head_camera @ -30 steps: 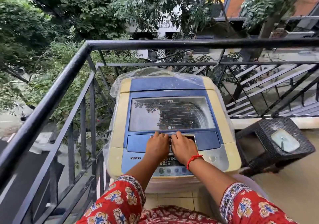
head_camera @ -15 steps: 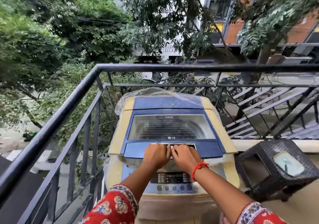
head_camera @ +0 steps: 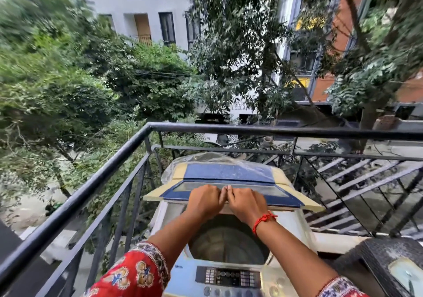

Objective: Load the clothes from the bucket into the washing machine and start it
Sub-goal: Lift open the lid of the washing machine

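Lid (head_camera: 231, 188) now lifted by both hands (head_camera: 225, 199), folded up off the washing machine (head_camera: 229, 276), drum (head_camera: 229, 241) newly exposed beneath.

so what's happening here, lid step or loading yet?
Lid step. A person on a balcony has both hands, left hand and right hand, gripping the front edge of the washing machine's lid, which is raised partway. The drum is exposed below and looks empty. The control panel sits untouched nearer the camera. No bucket or clothes are in view, so loading hasn't started. A dark wicker stand is to the right.
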Motion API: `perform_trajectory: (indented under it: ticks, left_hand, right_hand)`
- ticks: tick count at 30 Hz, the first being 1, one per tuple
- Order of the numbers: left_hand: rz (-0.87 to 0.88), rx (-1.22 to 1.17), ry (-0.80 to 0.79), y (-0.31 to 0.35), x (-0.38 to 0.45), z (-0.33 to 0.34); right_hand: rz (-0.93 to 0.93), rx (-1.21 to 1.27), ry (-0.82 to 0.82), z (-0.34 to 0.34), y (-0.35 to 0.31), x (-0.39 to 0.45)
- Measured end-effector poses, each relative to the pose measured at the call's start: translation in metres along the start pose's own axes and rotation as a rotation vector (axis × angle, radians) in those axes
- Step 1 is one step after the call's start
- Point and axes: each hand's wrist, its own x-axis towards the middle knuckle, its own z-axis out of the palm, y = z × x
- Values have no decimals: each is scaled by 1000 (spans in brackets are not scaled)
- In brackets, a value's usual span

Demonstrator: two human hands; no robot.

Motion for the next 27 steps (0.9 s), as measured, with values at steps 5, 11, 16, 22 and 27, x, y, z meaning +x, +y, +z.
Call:
perform_trajectory:
  ticks: [5,11,16,22,27]
  left_hand:
    - [28,41,35,-2,31,-12]
    - [49,-26,9,-7,80,-35]
    - [95,-34,47,-16,121,-48]
    - [141,-20,84,-30,172,-53]
    - [145,-20,99,-39,210,-51]
  right_hand:
    - [-37,-19,34,-15,5,28]
    - [-33,1,29,-36,9,76]
    - [-8,-20,28,-49,10,120]
    - [-11,-47,49,-55,13,171]
    - [24,-39,88,-56,17,206]
